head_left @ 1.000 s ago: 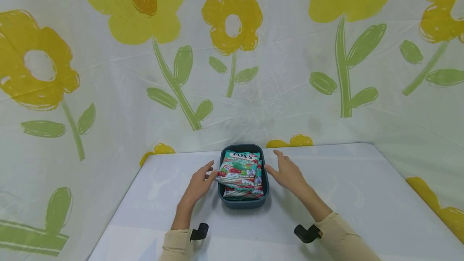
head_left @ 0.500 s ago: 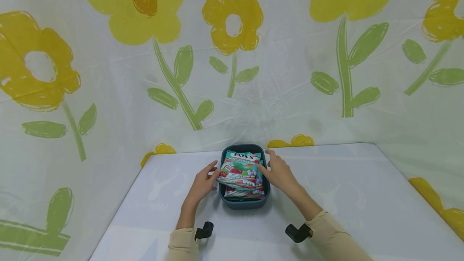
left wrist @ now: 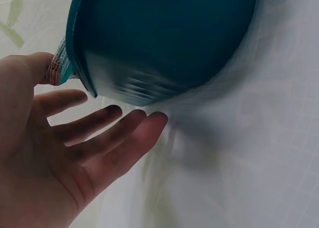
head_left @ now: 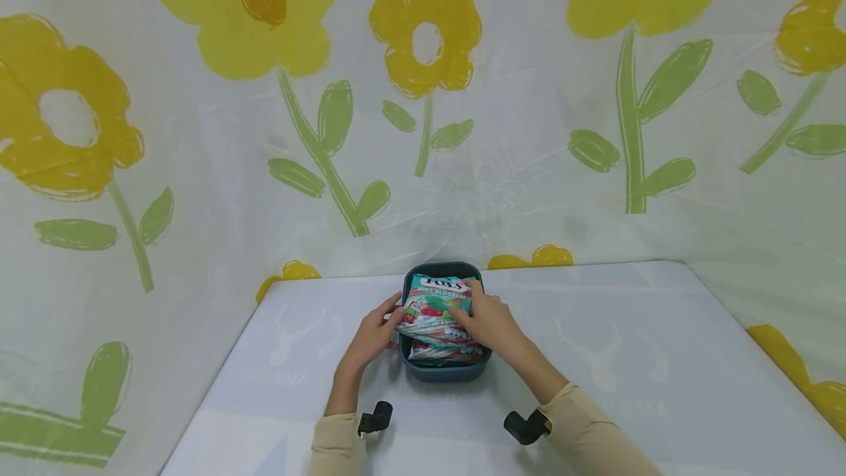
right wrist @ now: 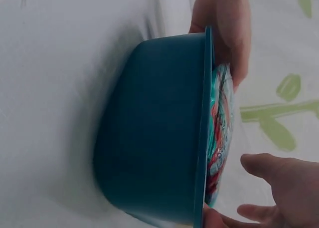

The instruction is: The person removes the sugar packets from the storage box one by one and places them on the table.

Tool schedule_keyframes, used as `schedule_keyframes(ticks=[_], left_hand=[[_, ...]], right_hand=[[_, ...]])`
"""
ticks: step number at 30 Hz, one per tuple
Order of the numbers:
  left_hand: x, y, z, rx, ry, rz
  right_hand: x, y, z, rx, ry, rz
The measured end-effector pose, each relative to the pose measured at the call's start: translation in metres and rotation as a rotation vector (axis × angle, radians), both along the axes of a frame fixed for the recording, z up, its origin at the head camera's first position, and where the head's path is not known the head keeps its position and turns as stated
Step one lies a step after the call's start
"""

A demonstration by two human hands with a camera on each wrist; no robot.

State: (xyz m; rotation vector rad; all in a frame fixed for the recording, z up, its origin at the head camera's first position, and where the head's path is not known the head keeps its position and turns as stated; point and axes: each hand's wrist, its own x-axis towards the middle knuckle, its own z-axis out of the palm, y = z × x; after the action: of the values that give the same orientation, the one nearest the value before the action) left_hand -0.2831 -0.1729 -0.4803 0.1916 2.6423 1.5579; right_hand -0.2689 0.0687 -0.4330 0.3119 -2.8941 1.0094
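Note:
A dark teal plastic bin [head_left: 444,373] holds bags of Fox's mint candy. The top candy bag [head_left: 432,307] bulges over the rim. At the bin's left side is my left hand [head_left: 370,336]; in the left wrist view its thumb [left wrist: 40,66] touches a bag corner jutting past the rim, while the other fingers extend loosely beside the bin's outer wall. My right hand [head_left: 492,322] reaches over the right rim, thumb above the bag. In the right wrist view that thumb [right wrist: 256,164] is apart from the bag, and some fingertips are hidden behind the rim.
The bin stands on a white table [head_left: 634,358], near its far edge. A flower-printed curtain [head_left: 515,189] hangs right behind the table. Each wrist carries a black camera mount, such as the right mount [head_left: 527,428].
My right hand has moved left, from beside the bin to over its rim and the bag. The left hand has shifted slightly right, closer to the bag's edge. The bin stays put.

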Motion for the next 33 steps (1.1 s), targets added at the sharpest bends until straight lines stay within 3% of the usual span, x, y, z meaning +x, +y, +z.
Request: schedule_keyframes(ticks=[10,15,20,23,28,30,33], left_hand=[[-0.003,0.003,-0.005,0.046,-0.014,-0.024],[-0.004,0.002,-0.004,0.062,-0.026,0.004],[0.001,0.006,0.012,0.069,-0.031,-0.005],[0.009,0.01,0.028,0.082,-0.04,-0.028],[0.0,0.006,0.008,0.118,-0.013,-0.03],[-0.007,0.002,-0.004,0.12,-0.014,-0.02],[-0.008,-0.001,-0.004,0.121,-0.029,-0.006]], right_hand=[[-0.006,-0.002,-0.005,-0.141,-0.019,-0.07],[-0.011,-0.006,-0.009,-0.198,-0.084,-0.052],[-0.016,-0.007,-0.007,-0.26,-0.167,-0.039],[-0.019,-0.005,-0.005,-0.38,-0.242,-0.01],[-0.023,0.0,-0.001,-0.593,-0.372,0.077],[-0.024,0.001,0.0,-0.605,-0.365,0.094],[-0.025,0.0,-0.001,-0.573,-0.298,0.105]])
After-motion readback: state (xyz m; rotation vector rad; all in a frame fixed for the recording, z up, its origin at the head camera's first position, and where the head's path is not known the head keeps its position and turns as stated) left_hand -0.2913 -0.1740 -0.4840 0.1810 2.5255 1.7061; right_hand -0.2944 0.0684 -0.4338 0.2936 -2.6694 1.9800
